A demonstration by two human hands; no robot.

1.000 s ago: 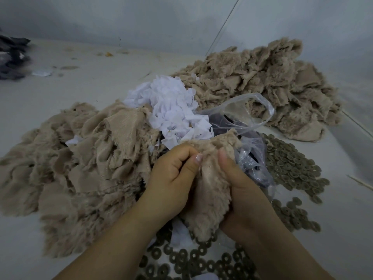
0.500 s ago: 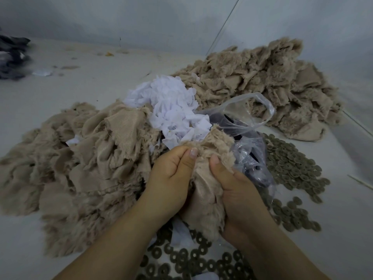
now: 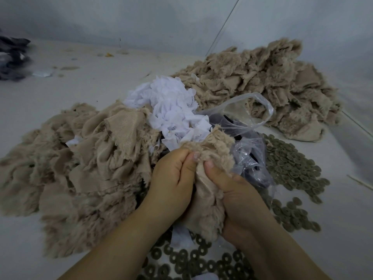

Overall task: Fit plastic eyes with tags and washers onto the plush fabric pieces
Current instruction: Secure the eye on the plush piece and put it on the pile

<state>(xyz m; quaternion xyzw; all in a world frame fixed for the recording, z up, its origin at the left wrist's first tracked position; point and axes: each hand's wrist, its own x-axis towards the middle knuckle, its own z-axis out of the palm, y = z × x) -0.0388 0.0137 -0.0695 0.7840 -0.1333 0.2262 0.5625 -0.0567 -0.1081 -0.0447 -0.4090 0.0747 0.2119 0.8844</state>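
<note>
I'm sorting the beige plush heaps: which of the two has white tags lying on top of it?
The left plush heap, beside the left hand: the white tags spill over its far edge. The far right heap, behind the plastic bag, shows none on top.

Washers at 6 o'clock cut off by bottom edge. Dark bundle at 9 o'clock cropped by left edge, blurred. Bag contents indistinct. Fingertips of both hands buried in plush piece.
</note>
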